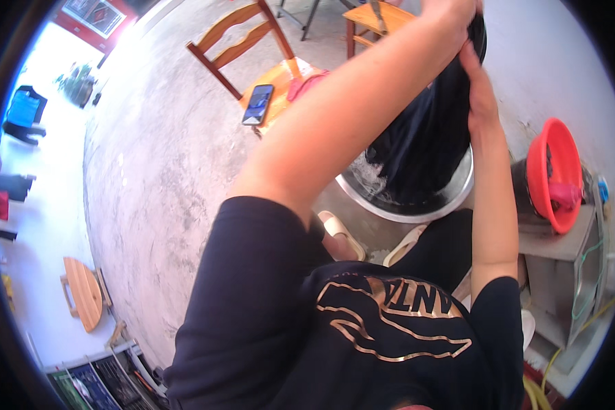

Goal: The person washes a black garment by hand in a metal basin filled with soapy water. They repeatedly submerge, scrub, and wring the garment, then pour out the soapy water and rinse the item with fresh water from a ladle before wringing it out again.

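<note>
Dark wet cloth (423, 133) hangs from my raised hands into a round metal basin (405, 218) on the floor, where suds and water show at its left side. My left hand (453, 15), near the top edge of the view, grips the upper part of the cloth, its fingers partly cut off or hidden. My right hand (483, 100) is lower, against the right side of the cloth, with its thumb in front and its other fingers mostly hidden behind the cloth.
A wooden chair (282, 77) at the upper left bears a smartphone (258, 105) and pink cloth (307, 84). At right, a tilted red plastic basin (535, 174) stands by a grey stand (558, 243). My slippers (341, 230) are below the metal basin. A wooden stool (84, 292) is far left.
</note>
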Available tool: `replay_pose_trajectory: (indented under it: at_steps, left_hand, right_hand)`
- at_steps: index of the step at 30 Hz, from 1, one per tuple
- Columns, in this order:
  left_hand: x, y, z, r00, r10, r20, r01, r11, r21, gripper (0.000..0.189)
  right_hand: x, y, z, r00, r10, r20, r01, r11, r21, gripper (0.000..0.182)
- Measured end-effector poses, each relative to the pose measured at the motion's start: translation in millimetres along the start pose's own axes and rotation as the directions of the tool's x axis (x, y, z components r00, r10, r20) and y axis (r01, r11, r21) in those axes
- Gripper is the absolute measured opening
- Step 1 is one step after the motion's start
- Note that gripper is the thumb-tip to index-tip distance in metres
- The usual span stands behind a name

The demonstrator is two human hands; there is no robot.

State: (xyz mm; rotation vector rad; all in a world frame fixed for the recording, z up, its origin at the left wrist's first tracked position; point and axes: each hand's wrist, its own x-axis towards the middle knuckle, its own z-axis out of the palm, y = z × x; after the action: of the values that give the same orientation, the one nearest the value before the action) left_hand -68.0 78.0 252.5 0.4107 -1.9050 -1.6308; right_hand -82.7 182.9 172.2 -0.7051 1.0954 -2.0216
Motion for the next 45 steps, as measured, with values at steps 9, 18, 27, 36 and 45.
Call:
replay_pose_trajectory:
  at_steps: [9, 18, 27, 36, 45]
  left_hand:
    - [-29.7, -177.0, -65.8, 0.81, -0.277, 0.517, 0.537, 0.705, -0.463, 0.085]
    - [-6.9, -149.8, -46.3, 0.778, -0.037, 0.627, 0.511, 0.617, -0.598, 0.039]
    - [14.6, -160.1, -3.5, 0.798, -0.346, 0.494, 0.06, 0.861, 0.506, 0.028]
    - [-15.2, -157.4, 22.9, 0.879, -0.26, 0.4, -0.263, 0.436, 0.861, 0.028]
    - [-78.3, -94.5, -88.6, 0.87, 0.004, 0.492, 0.083, 0.985, -0.155, 0.1]
  right_hand:
    - [-24.7, 78.4, -32.9, 0.845, 0.274, 0.46, -0.529, 0.556, 0.641, 0.043]
    - [-29.8, 84.8, -20.0, 0.846, 0.235, 0.479, -0.511, 0.615, 0.6, 0.043]
    - [-3.2, 110.0, -33.9, 0.913, 0.298, -0.277, -0.346, 0.927, -0.142, 0.029]
    - [12.5, 177.7, -60.7, 0.867, -0.484, -0.118, 0.285, 0.676, -0.68, 0.03]
    - [4.6, 49.1, 13.2, 0.965, -0.154, -0.212, 0.152, 0.988, -0.022, 0.028]
